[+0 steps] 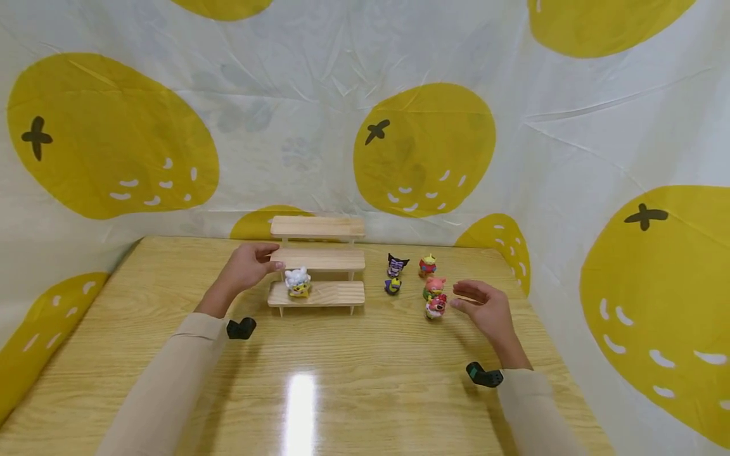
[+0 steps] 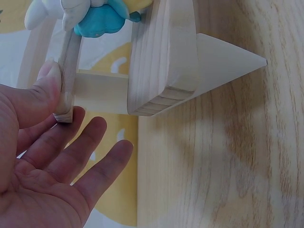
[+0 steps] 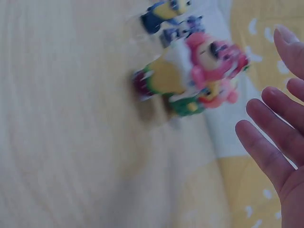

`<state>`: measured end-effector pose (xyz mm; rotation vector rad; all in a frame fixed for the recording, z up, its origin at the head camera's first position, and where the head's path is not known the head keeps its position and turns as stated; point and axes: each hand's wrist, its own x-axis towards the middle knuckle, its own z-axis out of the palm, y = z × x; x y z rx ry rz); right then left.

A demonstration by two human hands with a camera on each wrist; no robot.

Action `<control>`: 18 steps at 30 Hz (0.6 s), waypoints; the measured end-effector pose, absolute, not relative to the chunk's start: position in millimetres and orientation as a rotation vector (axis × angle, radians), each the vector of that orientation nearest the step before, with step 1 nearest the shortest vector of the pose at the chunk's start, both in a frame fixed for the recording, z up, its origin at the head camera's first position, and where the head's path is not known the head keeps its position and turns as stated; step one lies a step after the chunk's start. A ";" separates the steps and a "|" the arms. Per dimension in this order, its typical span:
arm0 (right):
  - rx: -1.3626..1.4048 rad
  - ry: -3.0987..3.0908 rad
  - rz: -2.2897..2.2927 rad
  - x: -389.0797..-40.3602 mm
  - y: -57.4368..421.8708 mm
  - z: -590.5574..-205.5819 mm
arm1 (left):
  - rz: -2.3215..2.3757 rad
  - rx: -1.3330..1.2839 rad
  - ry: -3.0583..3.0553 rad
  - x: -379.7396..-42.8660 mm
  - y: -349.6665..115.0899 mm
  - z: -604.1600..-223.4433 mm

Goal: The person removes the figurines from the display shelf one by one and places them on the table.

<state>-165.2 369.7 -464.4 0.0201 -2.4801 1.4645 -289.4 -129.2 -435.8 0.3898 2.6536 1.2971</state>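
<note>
My left hand point(image 1: 249, 267) is at the left end of a three-step wooden display stand point(image 1: 319, 258). In the left wrist view its thumb point(image 2: 47, 85) lies on one face of a shelf board point(image 2: 68, 90) and the index finger is behind it, pinching the end, while the other fingers spread apart. A white-hooded figurine point(image 1: 298, 282) with a yellow lower part stands on the bottom step. My right hand point(image 1: 483, 309) hovers with fingers spread, just right of a pink bear figurine point(image 1: 436, 306), and holds nothing.
Close behind the pink bear is a pink-headed figurine in green point(image 1: 434, 287). Further back stand a red-and-blue figurine point(image 1: 428, 265), a purple-and-black one point(image 1: 396, 265) and a small yellow-and-blue one point(image 1: 392, 286). A patterned cloth point(image 1: 308, 158) hangs behind the wooden table point(image 1: 376, 373).
</note>
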 end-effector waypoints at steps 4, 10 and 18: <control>0.081 -2.461 1.487 -168.0 365.7 -452.5 | 1.304 0.390 2.652 -289.9 -130.1 -436.6; 0.201 -2.449 1.537 -172.8 350.1 -439.9 | 1.311 0.398 2.655 -290.2 -130.8 -439.1; 0.352 -2.442 1.628 -178.6 320.8 -432.7 | 1.313 0.410 2.665 -290.6 -130.4 -438.5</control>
